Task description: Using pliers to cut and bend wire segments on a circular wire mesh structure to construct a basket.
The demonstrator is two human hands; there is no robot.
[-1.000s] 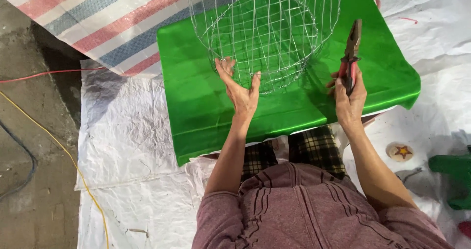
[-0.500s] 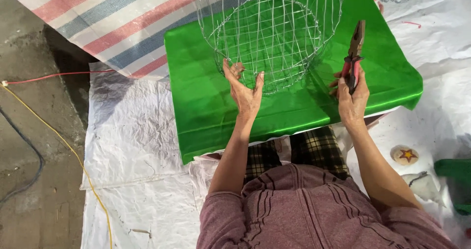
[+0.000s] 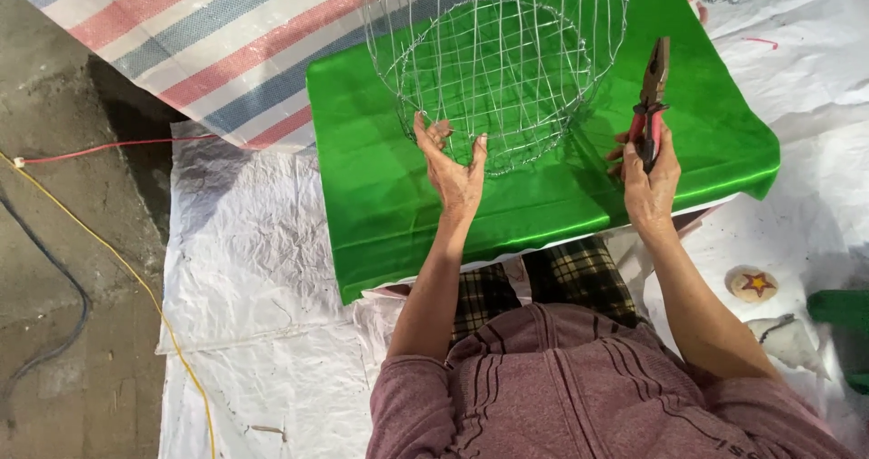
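Fingers (image 3: 433, 135) of our left hand (image 3: 453, 171) are spread apart, palm turned up toward us, with the tips against the near side of the wire basket (image 3: 493, 65). The thumb stands apart on the right and also meets the wire; nothing is clasped in this hand, it only steadies the frame from below its near rim.

Our right hand (image 3: 650, 183) is closed around the red handles of a pair of pliers (image 3: 650, 101), which point upward and away from us. The dark jaws of the pliers rise just beside the right side of the basket; we cannot tell whether they touch a wire. The fingers wrap the handles firmly, with the fingertips showing on the left of the grip.

The wire basket is a round cage of thin silver wire, with upright strands and a ring at its bottom. It stands on the green sheet (image 3: 380, 196) toward the far edge, roughly midway between the left and right edges, and its upper part runs out of view. Our left hand sits at the basket's near side, and our right hand is nearer the right edge of the green sheet.

Beyond the far left corner of the green sheet lies a striped tarp (image 3: 181, 33) in red, blue and white. White plastic sheeting (image 3: 244, 260) covers the ground to the left and right. A red wire (image 3: 109, 148) and a yellow cord (image 3: 100, 242) cross the bare floor on the left.
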